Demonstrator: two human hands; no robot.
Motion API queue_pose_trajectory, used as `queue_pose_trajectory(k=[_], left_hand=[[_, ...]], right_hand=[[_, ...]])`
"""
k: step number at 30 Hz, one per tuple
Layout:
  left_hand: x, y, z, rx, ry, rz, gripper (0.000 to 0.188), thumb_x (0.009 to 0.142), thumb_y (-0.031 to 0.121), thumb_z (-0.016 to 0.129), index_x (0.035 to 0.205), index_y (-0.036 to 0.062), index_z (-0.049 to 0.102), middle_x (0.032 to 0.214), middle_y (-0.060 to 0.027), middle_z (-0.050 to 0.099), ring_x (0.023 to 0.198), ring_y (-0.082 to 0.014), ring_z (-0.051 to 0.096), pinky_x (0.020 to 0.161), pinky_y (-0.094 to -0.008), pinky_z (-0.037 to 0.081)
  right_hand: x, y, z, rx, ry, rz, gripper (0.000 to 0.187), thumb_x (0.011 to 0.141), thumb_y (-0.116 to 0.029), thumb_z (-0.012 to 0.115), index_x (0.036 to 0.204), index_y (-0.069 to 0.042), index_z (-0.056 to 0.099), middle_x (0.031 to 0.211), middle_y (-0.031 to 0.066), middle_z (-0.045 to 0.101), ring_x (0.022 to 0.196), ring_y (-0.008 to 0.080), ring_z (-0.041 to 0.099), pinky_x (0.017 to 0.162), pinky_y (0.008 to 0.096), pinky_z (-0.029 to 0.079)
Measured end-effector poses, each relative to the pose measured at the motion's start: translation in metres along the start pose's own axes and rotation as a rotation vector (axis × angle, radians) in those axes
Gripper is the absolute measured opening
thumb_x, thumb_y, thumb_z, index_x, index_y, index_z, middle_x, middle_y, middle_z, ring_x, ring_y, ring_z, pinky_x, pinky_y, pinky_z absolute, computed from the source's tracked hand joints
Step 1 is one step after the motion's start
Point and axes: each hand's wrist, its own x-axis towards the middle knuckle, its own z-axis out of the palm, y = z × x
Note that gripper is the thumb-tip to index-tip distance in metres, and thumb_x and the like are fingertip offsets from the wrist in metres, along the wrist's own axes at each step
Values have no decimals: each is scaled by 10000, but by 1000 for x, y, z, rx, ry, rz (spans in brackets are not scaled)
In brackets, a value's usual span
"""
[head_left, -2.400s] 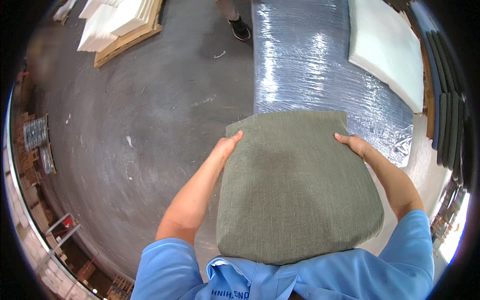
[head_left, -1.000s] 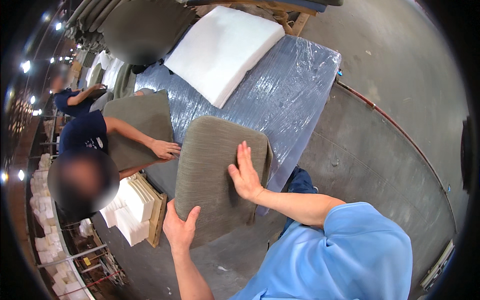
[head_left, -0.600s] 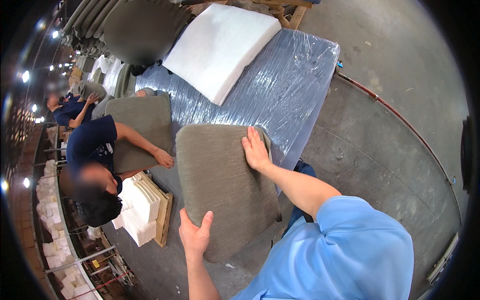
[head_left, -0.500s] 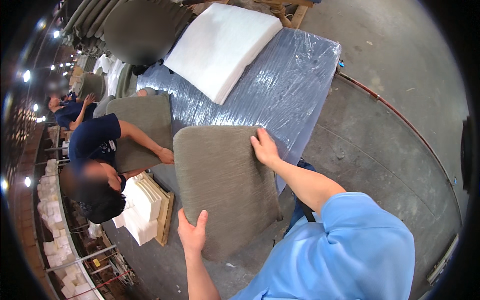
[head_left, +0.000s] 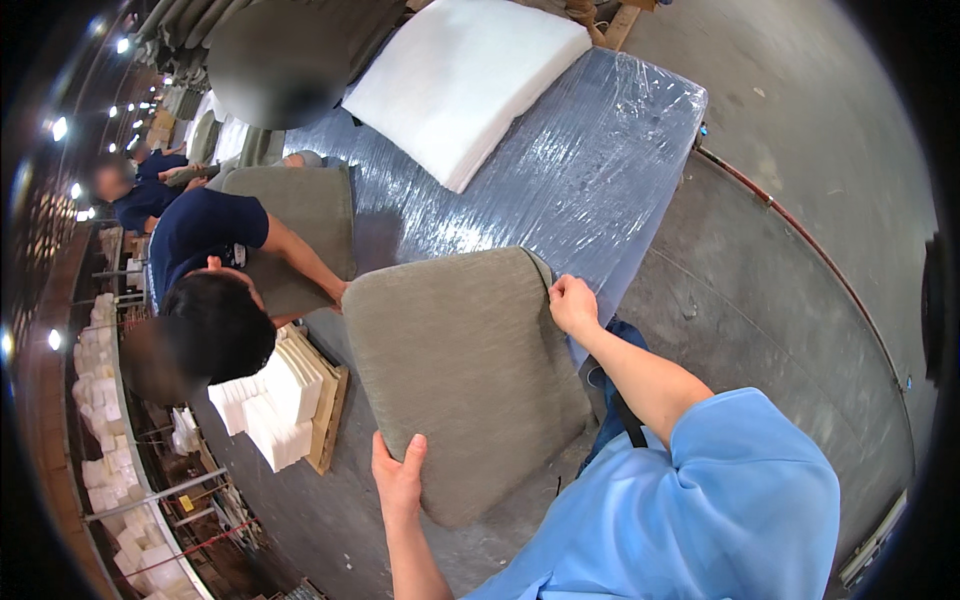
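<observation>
A grey-brown fabric-covered cushion (head_left: pixel 455 380) stands tilted in front of me, between my hands. My left hand (head_left: pixel 400 480) is wrapped round its lower left edge, thumb on the front face and the other fingers partly hidden. At the upper right edge, my right hand (head_left: pixel 573 305) is closed in a pinch on the cover's fabric, beside a fold along the side. Behind the cushion lies a table (head_left: pixel 540 190) wrapped in shiny clear plastic film. A co-worker's hand (head_left: pixel 340 297) is at the cushion's left edge; whether it touches I cannot tell.
White padding sheets (head_left: pixel 460 80) lie on the table's far part. The co-worker in dark blue (head_left: pixel 205 235) bends at the left beside another grey-brown cushion (head_left: pixel 300 215). White foam pieces (head_left: pixel 285 395) sit on a wooden pallet (head_left: pixel 330 420). A reddish hose (head_left: pixel 800 230) runs along the right floor.
My right hand has gone from lying open on the cushion's upper right corner to pinching its side edge. The cushion has shifted slightly right, and the co-worker's head has turned.
</observation>
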Motion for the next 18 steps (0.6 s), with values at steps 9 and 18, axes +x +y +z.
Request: queue_pose_trajectory(k=[9,18], left_hand=[[-39,10,27,62,-52,86,729,937,279,847,1479,-39,477,1364,-187,656,1257,-282,625,1095,-420,479],[-35,-1,39,-285,-113,107,913,864,265,847,1590,-26,375,1483,-189,544,1360,-295,541,1166,-456,407]], right_hand=[[-47,-95,56,47,-194,-523,800,1136,-535,399,1696,24,278,1793,213,221,1677,371,150,1357,501,144],[-4,-106,47,-5,-333,-377,798,1146,-575,249,1732,-36,202,1813,169,177,1687,298,122,1365,518,107]])
